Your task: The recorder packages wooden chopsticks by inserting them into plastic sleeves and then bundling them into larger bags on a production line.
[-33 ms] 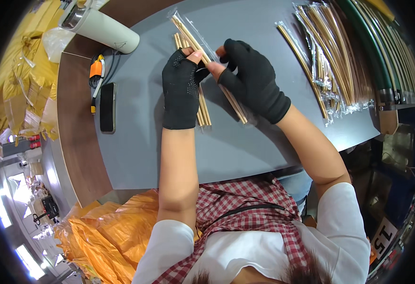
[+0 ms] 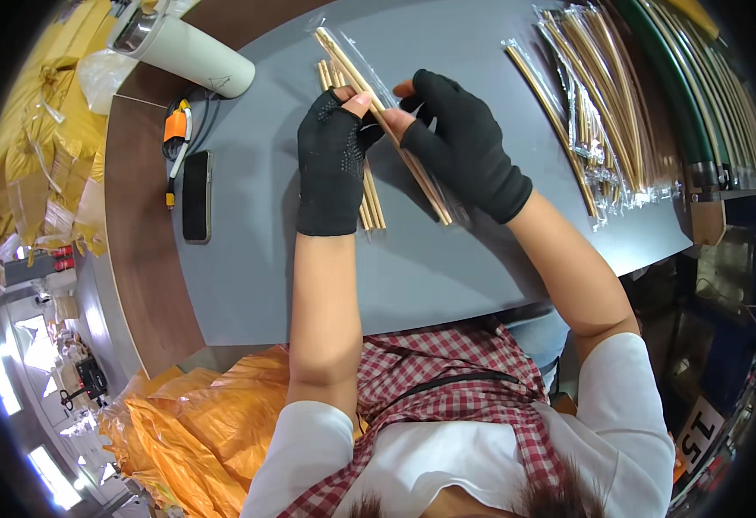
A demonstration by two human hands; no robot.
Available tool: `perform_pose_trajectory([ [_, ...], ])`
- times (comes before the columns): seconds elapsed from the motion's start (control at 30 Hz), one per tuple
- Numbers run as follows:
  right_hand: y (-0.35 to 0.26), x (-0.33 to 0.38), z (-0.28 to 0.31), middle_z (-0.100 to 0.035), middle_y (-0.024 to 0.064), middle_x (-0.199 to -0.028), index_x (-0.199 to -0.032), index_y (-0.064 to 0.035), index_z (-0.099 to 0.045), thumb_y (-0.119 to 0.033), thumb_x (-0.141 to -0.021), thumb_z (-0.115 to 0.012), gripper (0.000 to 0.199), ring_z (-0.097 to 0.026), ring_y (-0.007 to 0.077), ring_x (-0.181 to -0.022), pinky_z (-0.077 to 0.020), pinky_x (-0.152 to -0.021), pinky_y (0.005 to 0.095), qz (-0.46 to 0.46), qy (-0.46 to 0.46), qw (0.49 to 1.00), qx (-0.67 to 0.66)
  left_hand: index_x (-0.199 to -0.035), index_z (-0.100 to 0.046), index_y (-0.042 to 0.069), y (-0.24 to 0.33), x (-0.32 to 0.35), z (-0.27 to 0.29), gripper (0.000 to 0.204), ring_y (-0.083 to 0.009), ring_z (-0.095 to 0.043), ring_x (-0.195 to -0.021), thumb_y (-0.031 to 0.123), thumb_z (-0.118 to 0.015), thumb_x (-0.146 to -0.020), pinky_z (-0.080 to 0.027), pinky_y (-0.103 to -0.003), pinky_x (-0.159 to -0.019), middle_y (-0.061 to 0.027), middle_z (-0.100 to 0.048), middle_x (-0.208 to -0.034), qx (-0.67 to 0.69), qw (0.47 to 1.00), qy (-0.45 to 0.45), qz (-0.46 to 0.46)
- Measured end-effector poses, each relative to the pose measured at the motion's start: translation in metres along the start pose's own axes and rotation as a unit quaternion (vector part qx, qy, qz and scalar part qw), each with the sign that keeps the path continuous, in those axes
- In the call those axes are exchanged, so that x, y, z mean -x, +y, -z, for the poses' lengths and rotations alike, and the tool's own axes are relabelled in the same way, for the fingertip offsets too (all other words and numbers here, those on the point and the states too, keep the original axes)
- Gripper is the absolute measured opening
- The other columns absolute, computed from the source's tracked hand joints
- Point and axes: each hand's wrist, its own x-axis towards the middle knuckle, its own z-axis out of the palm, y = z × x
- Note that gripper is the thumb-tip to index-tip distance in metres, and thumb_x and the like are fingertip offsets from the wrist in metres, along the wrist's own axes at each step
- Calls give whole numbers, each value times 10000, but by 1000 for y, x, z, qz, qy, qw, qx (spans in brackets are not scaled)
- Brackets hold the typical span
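A slanted bundle of thin wooden sticks (image 2: 426,192) in a clear plastic sleeve is held over the grey table. My left hand (image 2: 330,164), in a black fingerless glove, is closed on the bundle, thumb lying on top. Gloved the same way, my right hand (image 2: 467,142) has its thumb against the sticks and its fingers curled on the far side; some fingertips are hidden. Under my left hand lie more wooden sticks (image 2: 371,203), partly covered by the hand and apparently in clear film.
Wrapped stick packs (image 2: 611,104) are piled at the right, beside a green-edged rack (image 2: 680,86) of sticks. On the left are a phone (image 2: 196,197), a cable (image 2: 175,129) with an orange tag and a pale tumbler (image 2: 188,53). Orange plastic sheeting (image 2: 214,414) lies below the table's near edge.
The bundle and both hands have shifted very slightly to the right; the grip looks the same.
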Motion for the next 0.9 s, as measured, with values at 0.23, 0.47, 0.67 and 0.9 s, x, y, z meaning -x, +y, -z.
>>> perform_pose_trajectory([
  [0.23, 6, -10, 14, -576, -17, -718, -822, -24, -622, -211, -872, -673, 200, -497, 53, -690, -420, -653, 242, -226, -225, 926, -202, -1017, -619, -7, 0, 0, 0, 206, -130, -602, -862, 170, -648, -917, -494, -281, -823, -42, -624, -916, 4, 1000, -11, -9],
  [0.47, 10, -5, 6, -582, -27, -746, -802, -27, -614, -127, -852, -693, 137, -498, 51, -680, -410, -639, 232, -216, -239, 893, -313, -939, -632, 22, 5, -3, 5, 164, -99, -560, -819, 161, -704, -888, -470, -253, -776, -7, -585, -862, 18, 999, 20, -19],
  [0.67, 4, -10, 12, -582, -38, -752, -836, -37, -641, -181, -884, -670, 155, -494, 41, -684, -399, -639, 212, -219, -255, 899, -282, -899, -623, 40, 7, -1, 10, 158, -96, -551, -777, 164, -719, -881, -463, -237, -758, 4, -575, -830, -9, 1000, 7, -25],
  [0.9, 13, -7, 10, -554, -47, -727, -851, -29, -658, -239, -883, -671, 212, -460, 39, -674, -374, -634, 210, -223, -223, 905, -285, -876, -605, 43, 4, -2, -1, 175, -104, -590, -794, 162, -733, -870, -499, -252, -755, -5, -591, -830, 15, 1000, 27, 3],
])
